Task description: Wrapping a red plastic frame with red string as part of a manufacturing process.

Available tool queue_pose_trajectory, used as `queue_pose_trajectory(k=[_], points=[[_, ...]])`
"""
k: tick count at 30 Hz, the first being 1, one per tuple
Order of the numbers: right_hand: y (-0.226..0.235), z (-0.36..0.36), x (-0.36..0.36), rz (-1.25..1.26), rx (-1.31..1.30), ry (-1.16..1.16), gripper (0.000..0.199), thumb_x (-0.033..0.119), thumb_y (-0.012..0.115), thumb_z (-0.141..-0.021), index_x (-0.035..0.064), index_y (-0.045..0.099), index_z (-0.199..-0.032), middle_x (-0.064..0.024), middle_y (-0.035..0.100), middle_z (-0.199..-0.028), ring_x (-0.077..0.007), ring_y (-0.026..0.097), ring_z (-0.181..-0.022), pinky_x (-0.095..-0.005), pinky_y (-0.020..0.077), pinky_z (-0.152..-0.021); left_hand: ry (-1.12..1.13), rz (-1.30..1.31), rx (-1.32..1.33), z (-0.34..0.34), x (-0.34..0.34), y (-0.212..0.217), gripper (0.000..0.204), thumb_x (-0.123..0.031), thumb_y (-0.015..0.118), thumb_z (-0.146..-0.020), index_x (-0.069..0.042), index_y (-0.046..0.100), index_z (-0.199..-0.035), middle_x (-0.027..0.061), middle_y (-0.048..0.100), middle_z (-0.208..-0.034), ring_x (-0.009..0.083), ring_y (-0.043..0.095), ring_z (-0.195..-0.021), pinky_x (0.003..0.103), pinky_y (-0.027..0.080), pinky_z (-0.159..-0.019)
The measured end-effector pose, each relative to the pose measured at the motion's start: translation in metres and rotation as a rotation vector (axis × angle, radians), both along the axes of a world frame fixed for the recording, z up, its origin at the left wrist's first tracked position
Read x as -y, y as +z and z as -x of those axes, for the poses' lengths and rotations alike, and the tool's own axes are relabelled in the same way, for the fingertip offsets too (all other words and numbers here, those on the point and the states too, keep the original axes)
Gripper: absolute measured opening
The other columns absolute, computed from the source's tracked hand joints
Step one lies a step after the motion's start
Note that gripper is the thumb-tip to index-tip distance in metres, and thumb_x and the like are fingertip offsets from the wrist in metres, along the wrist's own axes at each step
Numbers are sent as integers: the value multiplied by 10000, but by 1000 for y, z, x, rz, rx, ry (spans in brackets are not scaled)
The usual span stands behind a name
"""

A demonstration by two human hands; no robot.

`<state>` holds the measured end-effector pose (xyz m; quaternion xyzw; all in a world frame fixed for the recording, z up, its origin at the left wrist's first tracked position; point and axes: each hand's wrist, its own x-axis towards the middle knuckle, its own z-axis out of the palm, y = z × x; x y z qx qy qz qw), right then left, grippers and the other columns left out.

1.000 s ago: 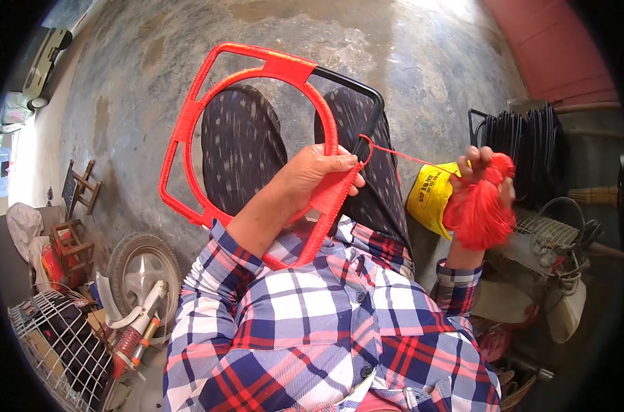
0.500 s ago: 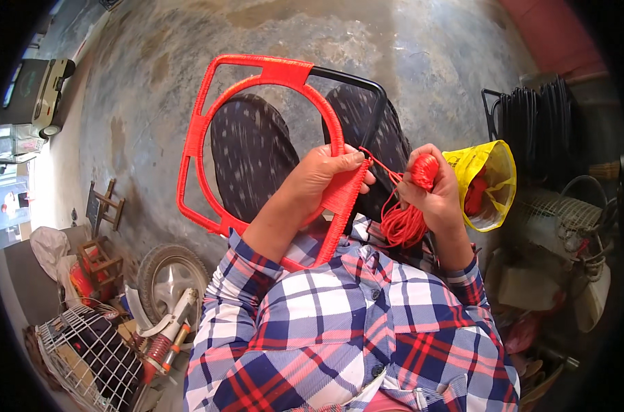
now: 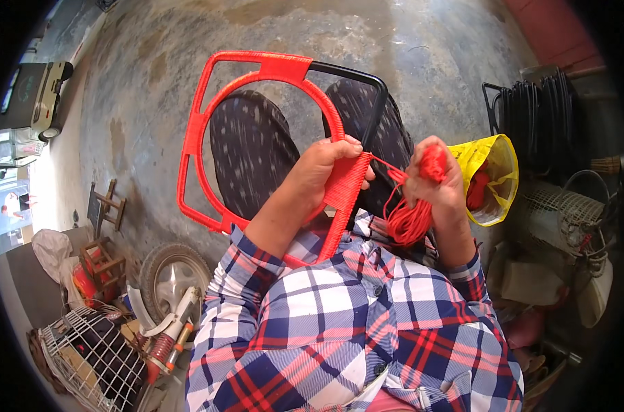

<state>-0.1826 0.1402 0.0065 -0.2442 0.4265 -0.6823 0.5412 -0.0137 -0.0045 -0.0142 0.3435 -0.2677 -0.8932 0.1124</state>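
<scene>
A frame (image 3: 194, 137) with a round ring inside a squarish outer bar lies across my lap, mostly wound in red cord. Its upper right stretch is bare black bar (image 3: 378, 110). My left hand (image 3: 329, 165) grips the frame's right side, thumb on top where the winding meets the black bar. Away to the right, my right hand (image 3: 441, 185) is closed around a bundle of red cord (image 3: 432, 163). Loose loops of the cord hang below that hand. One strand runs taut from the bundle to the winding by my left thumb.
At my right stands a yellow bag (image 3: 494, 180) with red cord inside. Several black frames (image 3: 535, 113) are stacked beyond it. On the left lie a wheel (image 3: 174, 281), a white wire basket (image 3: 95, 357) and a small wooden stool (image 3: 104, 264).
My right hand has shifted slightly right with the cord bundle, and its loops swing along. The left hand keeps its grip on the frame, which has barely moved.
</scene>
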Motion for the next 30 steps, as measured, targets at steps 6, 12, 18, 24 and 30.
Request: queue_pose_trajectory(k=[6,12,18,24,30], points=[[6,-25,0,-46,10,91,362,-75,645,-720,42,477,-1019,-33,521,-760,-114,514,-528,-246,423,-451,-33,-128,-94,-1,4,-9,197,-188,660,-895,-27,599,-991,170,681,-821,256,698,-685,354,603,-626],[-7,16,-3,-11,-3,21,289,-55,599,-747,49,503,-998,-52,559,-723,-118,537,-528,-246,454,-495,-60,20,-83,-2,3,-8,176,-155,677,-887,-32,587,-976,166,681,-825,241,699,-686,342,600,-638],[6,58,-46,-144,-99,-256,255,-10,622,-815,48,529,-1045,-119,649,-803,-161,610,-602,-271,511,-585,-73,34,-61,-5,6,-7,127,-142,644,-911,-43,579,-959,161,678,-868,243,704,-731,321,604,-664],[-8,130,-100,110,63,-565,92,88,583,-935,56,554,-1016,-56,589,-749,-159,584,-697,-315,508,-720,-36,57,-93,-4,5,-9,123,-128,645,-903,-40,578,-954,153,672,-872,240,704,-789,317,604,-706],[-55,261,-193,44,143,-1101,171,205,604,-940,82,534,-845,-69,617,-763,-236,622,-779,-411,526,-805,-37,75,-105,-3,9,-13,130,-134,654,-896,-42,576,-946,164,676,-878,239,702,-781,328,604,-710]])
